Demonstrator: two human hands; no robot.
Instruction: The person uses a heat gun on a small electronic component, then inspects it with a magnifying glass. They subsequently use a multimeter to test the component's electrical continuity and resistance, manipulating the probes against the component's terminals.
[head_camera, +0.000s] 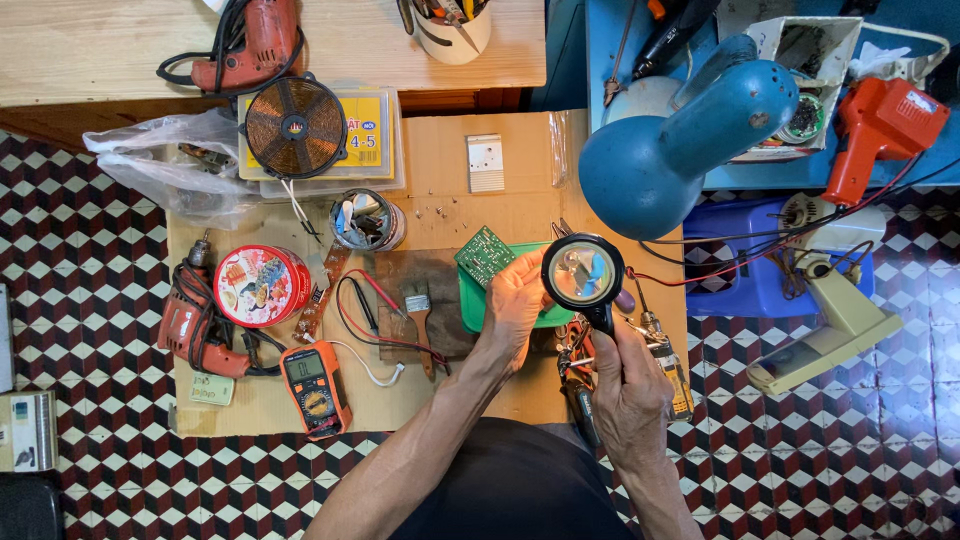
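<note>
I'm seeing my right hand (628, 385) gripping the magnifier (582, 273) over the green tray (470, 300); my left hand (515, 300) is gripping something I can't make out, the blue lamp (680, 140) crowding beside it.

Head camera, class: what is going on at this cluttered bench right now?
A person sits over a cardboard-covered bench. The right hand holds a magnifying glass by its handle. The left hand holds something small behind the lens, beside a green circuit board on a green tray. A multimeter, a brush, a red tin and a blue lamp lie around.
</note>
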